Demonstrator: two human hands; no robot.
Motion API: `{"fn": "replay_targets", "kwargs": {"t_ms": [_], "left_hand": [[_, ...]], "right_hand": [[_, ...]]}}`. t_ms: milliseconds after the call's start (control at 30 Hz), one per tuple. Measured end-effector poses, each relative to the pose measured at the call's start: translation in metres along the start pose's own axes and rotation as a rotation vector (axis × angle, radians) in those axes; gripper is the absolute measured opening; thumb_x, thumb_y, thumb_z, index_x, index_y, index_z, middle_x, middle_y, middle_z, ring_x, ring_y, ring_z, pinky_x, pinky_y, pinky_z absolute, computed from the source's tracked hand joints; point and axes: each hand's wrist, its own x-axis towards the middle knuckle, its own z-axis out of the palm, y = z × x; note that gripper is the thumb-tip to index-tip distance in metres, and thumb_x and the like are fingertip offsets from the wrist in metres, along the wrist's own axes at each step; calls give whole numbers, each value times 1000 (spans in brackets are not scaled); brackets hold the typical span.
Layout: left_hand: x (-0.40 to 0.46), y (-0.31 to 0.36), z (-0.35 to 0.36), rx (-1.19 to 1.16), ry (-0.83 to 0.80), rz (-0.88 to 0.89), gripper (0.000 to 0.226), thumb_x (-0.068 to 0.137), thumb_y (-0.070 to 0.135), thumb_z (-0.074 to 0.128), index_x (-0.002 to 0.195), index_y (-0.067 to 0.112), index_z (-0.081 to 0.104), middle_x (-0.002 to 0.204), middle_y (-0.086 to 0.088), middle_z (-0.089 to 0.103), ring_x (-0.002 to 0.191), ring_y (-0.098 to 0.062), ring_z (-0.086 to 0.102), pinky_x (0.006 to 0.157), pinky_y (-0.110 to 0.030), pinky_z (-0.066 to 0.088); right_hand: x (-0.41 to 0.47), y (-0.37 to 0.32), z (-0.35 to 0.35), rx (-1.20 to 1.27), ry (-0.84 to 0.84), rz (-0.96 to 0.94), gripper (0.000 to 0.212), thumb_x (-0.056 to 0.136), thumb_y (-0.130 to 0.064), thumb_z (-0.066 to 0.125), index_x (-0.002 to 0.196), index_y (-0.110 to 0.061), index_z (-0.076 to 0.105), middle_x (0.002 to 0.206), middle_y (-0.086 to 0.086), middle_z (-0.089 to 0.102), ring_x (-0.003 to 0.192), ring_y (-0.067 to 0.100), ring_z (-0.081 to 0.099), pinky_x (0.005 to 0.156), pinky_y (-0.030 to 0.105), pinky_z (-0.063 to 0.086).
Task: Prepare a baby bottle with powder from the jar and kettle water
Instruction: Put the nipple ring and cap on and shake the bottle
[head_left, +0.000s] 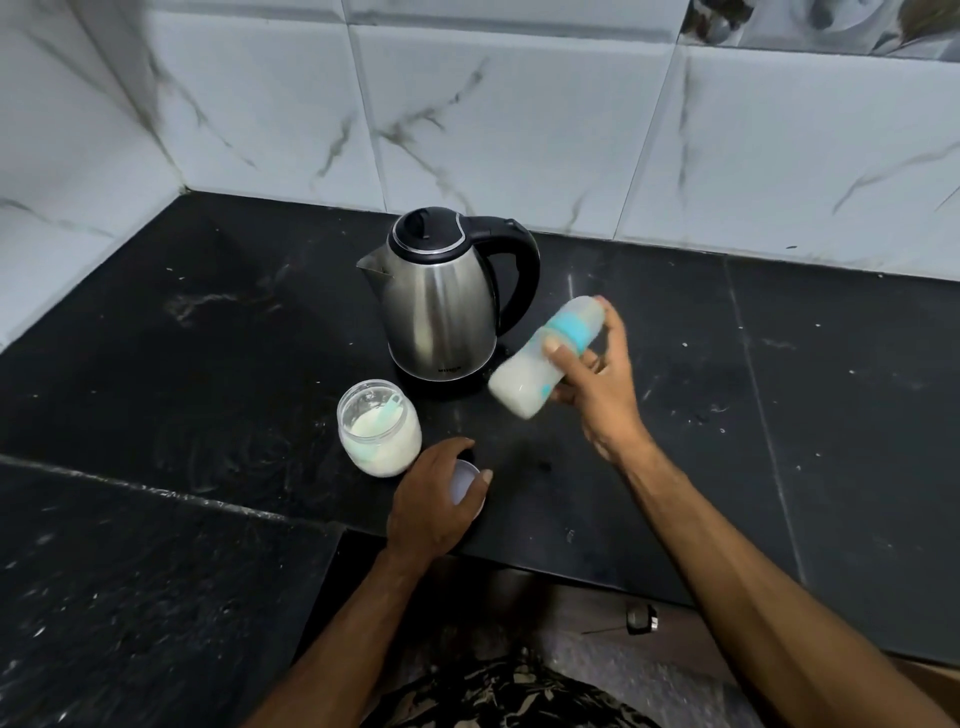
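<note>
Black stone surface (208, 322) in a tiled corner w/ marble-look walls. Right hand (597, 374) grips the capped baby bottle (540, 364), tilted in the air just right of the kettle (441, 306); it looks full of milky liquid, so powder & water seem done, prob. mixing now. Left hand (436, 499) curls round the jar lid (465, 483) at the surface's front edge. Jar (378, 428) stands open, scoop inside: closing it is left. Plenty of room left & right; lid sits near the drop-off.

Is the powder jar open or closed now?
Open. The jar has no lid on its mouth; powder and a scoop show inside. The left hand holds the lid beside it on the counter.
</note>
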Motion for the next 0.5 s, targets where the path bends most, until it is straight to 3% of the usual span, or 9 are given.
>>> {"fn": "replay_targets", "kwargs": {"t_ms": [67, 200, 233, 400, 500], "left_hand": [[1, 0, 0, 8, 1, -8, 49, 86, 52, 55, 120, 17, 63, 119, 6, 64, 109, -8, 57, 93, -3, 30], [3, -2, 0, 29, -58, -20, 42, 83, 40, 67, 120, 19, 62, 116, 6, 64, 105, -10, 59, 85, -14, 35], [3, -2, 0, 32, -53, -26, 40, 83, 38, 67, 119, 19, 63, 116, 6, 65, 104, -10, 59, 84, -15, 36], [5, 2, 3, 40, 33, -13, 45, 89, 50, 51, 111, 15, 69, 110, 4, 69, 102, -12, 62, 89, -14, 39], [7, 1, 1, 32, 31, 4, 43, 91, 48, 47, 110, 16, 68, 109, 3, 69, 101, -11, 60, 85, -14, 38]], "right_hand": [[-3, 2, 1, 28, 3, -2, 73, 88, -11, 71, 145, -31, 30, 102, -1, 68, 94, 20, 68, 70, 42, 61], [-23, 13, -1, -323, -431, 93, 83, 80, -6, 77, 146, -30, 31, 115, 16, 67, 97, 26, 71, 77, 37, 60], [-22, 12, -1, -329, -440, 77, 84, 79, -6, 78, 146, -30, 32, 116, 16, 67, 98, 26, 71, 78, 37, 59], [4, -4, -1, 69, 27, -26, 75, 84, -16, 73, 145, -30, 31, 112, 11, 64, 96, 23, 69, 68, 43, 60], [-8, 3, -1, -74, -110, 32, 79, 86, -9, 74, 147, -31, 29, 110, 8, 66, 97, 24, 69, 76, 50, 60]]}}
